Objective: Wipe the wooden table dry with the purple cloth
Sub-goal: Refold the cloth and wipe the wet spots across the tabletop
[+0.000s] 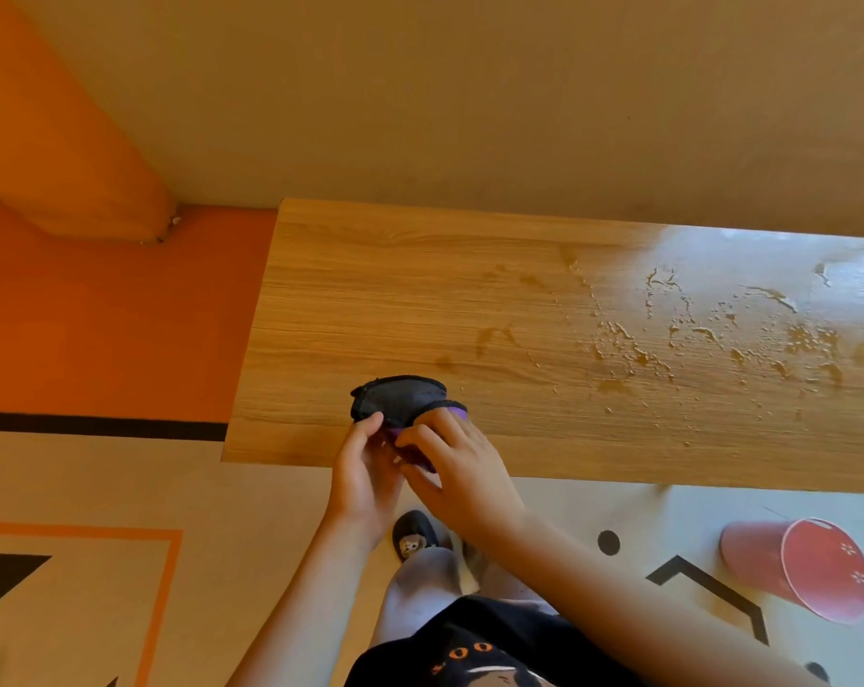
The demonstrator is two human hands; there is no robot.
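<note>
I hold the purple cloth point(404, 406) bunched over the near edge of the wooden table point(420, 300), both hands closed on it: my left hand point(365, 468) pinches its near side, my right hand point(462, 473) grips it from the right. Water point(707, 334) lies spattered across the table, well right of the cloth. A red cup point(802, 567) lies tipped on the floor below the table's near edge.

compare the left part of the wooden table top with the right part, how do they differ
The left part of the wooden table top looks matt and nearly dry, with only a few faint smears; the right part is glossy with glare and covered in scattered droplets and puddles. The dark purple cloth, held by the left hand and right hand, sits near the front edge of the left part; nothing rests on the right part. Both show the same light wood grain.
</note>
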